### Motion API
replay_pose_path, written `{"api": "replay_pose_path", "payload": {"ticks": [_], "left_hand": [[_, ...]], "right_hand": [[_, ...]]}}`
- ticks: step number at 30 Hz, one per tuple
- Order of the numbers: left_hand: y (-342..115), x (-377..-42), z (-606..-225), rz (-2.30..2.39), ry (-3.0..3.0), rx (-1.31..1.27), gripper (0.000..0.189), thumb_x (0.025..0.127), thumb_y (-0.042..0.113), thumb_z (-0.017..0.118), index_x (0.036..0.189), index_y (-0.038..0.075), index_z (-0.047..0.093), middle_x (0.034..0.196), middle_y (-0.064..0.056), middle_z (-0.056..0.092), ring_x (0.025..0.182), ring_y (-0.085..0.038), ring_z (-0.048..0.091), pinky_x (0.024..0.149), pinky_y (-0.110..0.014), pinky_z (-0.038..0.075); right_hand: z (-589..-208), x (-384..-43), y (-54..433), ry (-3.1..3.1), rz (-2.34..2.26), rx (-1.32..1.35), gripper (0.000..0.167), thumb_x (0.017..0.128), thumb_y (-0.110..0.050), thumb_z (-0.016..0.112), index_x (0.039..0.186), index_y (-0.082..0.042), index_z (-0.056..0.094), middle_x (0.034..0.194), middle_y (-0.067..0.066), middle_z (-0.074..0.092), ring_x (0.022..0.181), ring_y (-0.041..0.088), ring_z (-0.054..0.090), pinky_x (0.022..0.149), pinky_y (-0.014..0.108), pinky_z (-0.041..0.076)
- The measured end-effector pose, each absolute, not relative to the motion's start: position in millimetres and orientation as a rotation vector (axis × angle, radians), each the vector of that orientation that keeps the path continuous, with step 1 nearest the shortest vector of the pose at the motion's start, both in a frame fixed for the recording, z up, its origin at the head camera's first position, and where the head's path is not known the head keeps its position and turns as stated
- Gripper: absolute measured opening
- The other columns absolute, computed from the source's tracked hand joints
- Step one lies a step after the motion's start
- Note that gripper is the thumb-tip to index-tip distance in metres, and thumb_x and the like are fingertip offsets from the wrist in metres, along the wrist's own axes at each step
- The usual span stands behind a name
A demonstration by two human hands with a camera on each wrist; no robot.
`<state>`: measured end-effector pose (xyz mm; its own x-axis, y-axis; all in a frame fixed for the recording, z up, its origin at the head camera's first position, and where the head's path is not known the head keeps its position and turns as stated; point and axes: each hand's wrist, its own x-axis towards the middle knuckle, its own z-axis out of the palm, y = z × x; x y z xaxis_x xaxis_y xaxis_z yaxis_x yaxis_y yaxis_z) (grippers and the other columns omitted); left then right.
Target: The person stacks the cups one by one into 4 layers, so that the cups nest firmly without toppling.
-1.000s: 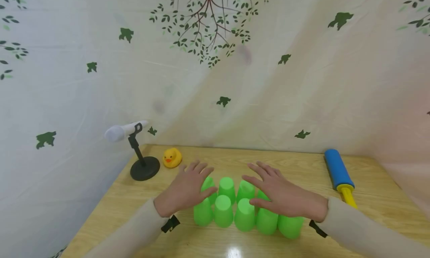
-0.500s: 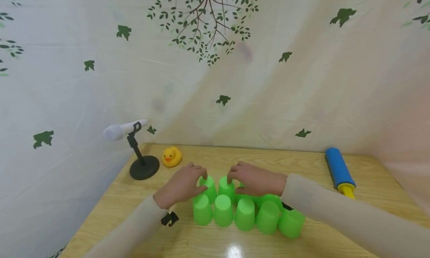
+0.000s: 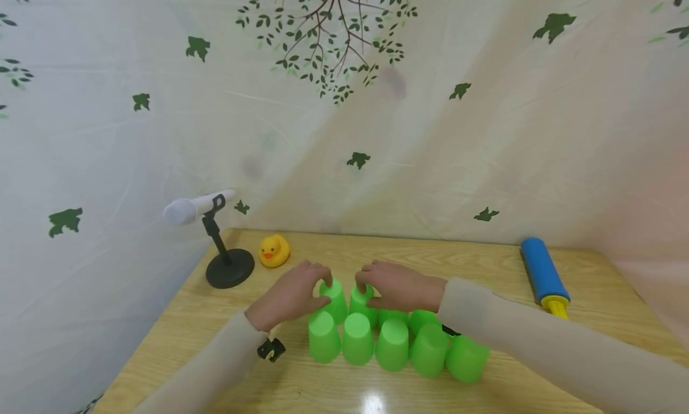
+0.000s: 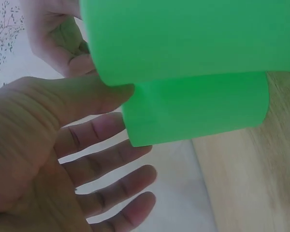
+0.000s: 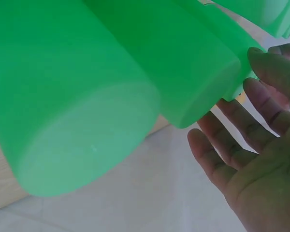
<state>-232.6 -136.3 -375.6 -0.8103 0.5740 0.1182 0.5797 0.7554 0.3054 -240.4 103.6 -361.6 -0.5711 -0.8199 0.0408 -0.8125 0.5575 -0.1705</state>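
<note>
Fingers [image 4: 129, 184] pinching tapered cups [image 3: 335, 305], grained tabletop [image 3: 323, 389]

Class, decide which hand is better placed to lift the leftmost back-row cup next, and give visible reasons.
Probably the left hand: its thumb and fingers are right at that cup. The right hand is at the next back-row cup, so it would need to move further left.

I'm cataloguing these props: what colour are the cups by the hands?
The cups are bright green, shown best in the head view.
</note>
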Motion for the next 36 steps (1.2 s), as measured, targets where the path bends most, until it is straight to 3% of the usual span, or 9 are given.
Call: {"api": "replay_pose_path", "payload": {"ticks": [11, 25, 36], "left_hand": [[-138, -259, -382, -0.647, -2.804, -0.899, 0.022, 0.076, 0.019, 0.079, 0.090, 0.013, 0.063, 0.091, 0.003, 0.061, 0.082, -0.017, 0.048, 0.073, -0.033, 0.043], [-134, -317, -383, -0.641, -2.815, -0.773, 0.022, 0.081, 0.018, 0.075, 0.098, 0.009, 0.064, 0.101, -0.003, 0.062, 0.094, -0.023, 0.052, 0.081, -0.038, 0.045], [-126, -351, -392, -0.594, -2.864, -0.747, 0.020, 0.084, 0.018, 0.071, 0.100, 0.008, 0.064, 0.100, -0.004, 0.061, 0.093, -0.022, 0.050, 0.080, -0.036, 0.045]], "right_hand": [[-348, -258, 112, 2.848, -0.370, -1.352, 0.019, 0.085, -0.021, 0.072, 0.098, -0.014, 0.060, 0.097, -0.002, 0.058, 0.085, 0.015, 0.055, 0.072, 0.031, 0.047], [-348, -326, 122, 2.898, -0.537, -1.080, 0.019, 0.087, -0.014, 0.070, 0.100, -0.006, 0.059, 0.102, 0.006, 0.061, 0.097, 0.027, 0.059, 0.082, 0.037, 0.047], [-355, -348, 107, 2.879, -0.519, -0.961, 0.019, 0.087, -0.011, 0.069, 0.101, -0.002, 0.060, 0.105, 0.014, 0.062, 0.091, 0.025, 0.057, 0.082, 0.039, 0.046]]}}
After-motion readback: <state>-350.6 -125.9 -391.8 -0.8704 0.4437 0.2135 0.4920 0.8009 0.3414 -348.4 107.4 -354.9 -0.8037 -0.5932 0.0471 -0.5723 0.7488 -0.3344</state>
